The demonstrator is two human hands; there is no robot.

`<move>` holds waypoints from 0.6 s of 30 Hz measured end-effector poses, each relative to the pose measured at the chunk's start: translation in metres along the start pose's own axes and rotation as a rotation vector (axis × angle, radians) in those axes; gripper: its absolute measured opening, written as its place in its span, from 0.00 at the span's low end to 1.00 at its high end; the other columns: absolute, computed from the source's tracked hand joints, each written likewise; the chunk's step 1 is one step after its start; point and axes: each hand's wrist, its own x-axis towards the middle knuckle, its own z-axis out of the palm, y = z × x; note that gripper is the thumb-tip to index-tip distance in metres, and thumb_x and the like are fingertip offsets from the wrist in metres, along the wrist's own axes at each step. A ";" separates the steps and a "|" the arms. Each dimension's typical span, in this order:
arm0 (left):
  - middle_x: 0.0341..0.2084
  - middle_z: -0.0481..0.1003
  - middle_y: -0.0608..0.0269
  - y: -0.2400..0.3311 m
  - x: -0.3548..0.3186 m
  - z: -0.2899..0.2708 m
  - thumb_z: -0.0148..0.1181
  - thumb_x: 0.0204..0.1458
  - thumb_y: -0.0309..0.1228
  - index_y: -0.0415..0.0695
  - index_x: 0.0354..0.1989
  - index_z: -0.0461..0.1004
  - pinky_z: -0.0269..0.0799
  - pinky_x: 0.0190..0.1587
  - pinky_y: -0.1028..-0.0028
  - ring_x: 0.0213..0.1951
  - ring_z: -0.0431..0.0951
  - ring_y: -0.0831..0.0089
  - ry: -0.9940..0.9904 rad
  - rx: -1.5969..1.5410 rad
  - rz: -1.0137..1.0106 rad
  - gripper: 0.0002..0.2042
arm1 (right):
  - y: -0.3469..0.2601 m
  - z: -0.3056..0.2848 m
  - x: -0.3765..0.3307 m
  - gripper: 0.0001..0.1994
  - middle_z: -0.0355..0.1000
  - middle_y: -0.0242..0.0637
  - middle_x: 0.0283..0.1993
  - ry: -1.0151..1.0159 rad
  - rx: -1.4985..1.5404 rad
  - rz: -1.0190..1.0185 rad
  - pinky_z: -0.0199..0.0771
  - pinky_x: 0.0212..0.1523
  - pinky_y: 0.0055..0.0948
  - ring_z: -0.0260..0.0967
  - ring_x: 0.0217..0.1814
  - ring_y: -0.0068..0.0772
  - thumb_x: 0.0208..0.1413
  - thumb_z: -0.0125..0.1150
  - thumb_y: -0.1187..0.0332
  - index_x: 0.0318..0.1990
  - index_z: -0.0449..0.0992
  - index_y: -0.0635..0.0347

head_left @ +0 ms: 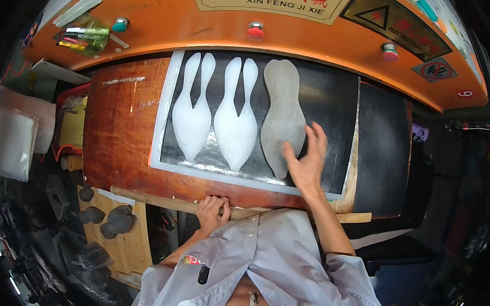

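My right hand (308, 165) is at the right edge of a grey-brown, shoe-sole-shaped piece (280, 109), fingers spread. Its thumb reaches over the piece's lower part; whether it presses on it I cannot tell. To the left lie two white sole-shaped pieces, a middle one (234, 131) and a left one (190, 127), each split by a deep V notch at the far end. All three rest flat on a black sheet (335, 103) with a pale border. At the table's near edge, my left hand (214, 214) curls its fingers over a wooden rail (152, 199).
An orange machine beam (210, 24) spans the far side, bearing a red button (255, 31), a green button (120, 25) and a holder of pens (85, 40). Reddish-brown board (121, 123) lies left of the sheet. Dark lumps (117, 221) sit on a low wooden board (142, 237).
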 end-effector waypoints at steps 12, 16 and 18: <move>0.20 0.78 0.62 0.002 0.087 0.027 0.66 0.50 0.25 0.44 0.35 0.85 0.73 0.32 0.63 0.25 0.79 0.61 0.239 -0.009 -0.031 0.05 | 0.074 -0.012 -0.007 0.20 0.71 0.52 0.62 0.259 -0.220 -0.210 0.66 0.68 0.50 0.65 0.67 0.59 0.55 0.66 0.73 0.55 0.75 0.70; 0.20 0.79 0.60 -0.005 0.133 0.041 0.66 0.51 0.26 0.44 0.34 0.84 0.75 0.34 0.61 0.25 0.79 0.59 0.287 -0.025 -0.021 0.04 | 0.071 -0.019 0.043 0.18 0.72 0.52 0.61 0.220 -0.127 -0.198 0.67 0.67 0.48 0.66 0.66 0.56 0.56 0.66 0.73 0.53 0.75 0.71; 0.20 0.79 0.59 -0.008 0.157 0.046 0.65 0.52 0.26 0.44 0.34 0.84 0.75 0.34 0.60 0.25 0.79 0.58 0.319 -0.022 -0.006 0.04 | 0.056 -0.037 0.071 0.09 0.78 0.47 0.45 0.314 0.093 -0.023 0.76 0.49 0.40 0.75 0.45 0.45 0.62 0.63 0.71 0.45 0.78 0.67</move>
